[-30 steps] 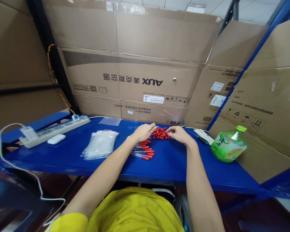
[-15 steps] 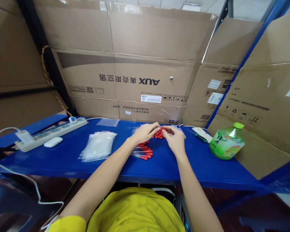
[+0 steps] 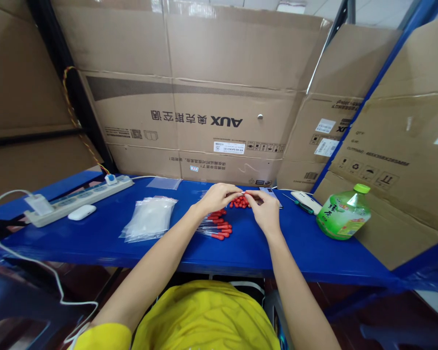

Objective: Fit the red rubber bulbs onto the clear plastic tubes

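Observation:
Both my hands meet above a pile of loose red rubber bulbs (image 3: 240,202) on the blue table. My left hand (image 3: 221,198) is closed in a pinch on what looks like a thin clear dropper tube, mostly hidden by the fingers. Close beside it, my right hand (image 3: 263,208) pinches a red bulb, of which only a bit of red shows at the fingertips. Under my left wrist lie several droppers (image 3: 219,227), clear tubes with red bulbs on their right ends. More clear tubes (image 3: 204,194) lie behind my left hand, partly covered.
A stack of clear zip bags (image 3: 148,221) lies to the left, with a flat clear sheet (image 3: 164,183) behind it. Farther left are a power strip (image 3: 80,199) and a white case (image 3: 82,212). At right stand a green bottle (image 3: 343,214), a green-handled screwdriver (image 3: 303,207) and a phone (image 3: 270,192).
My fingertips have shifted slightly and still meet at the same place over the bulbs. The red at the right fingertips shows less than before. The view has moved a little.

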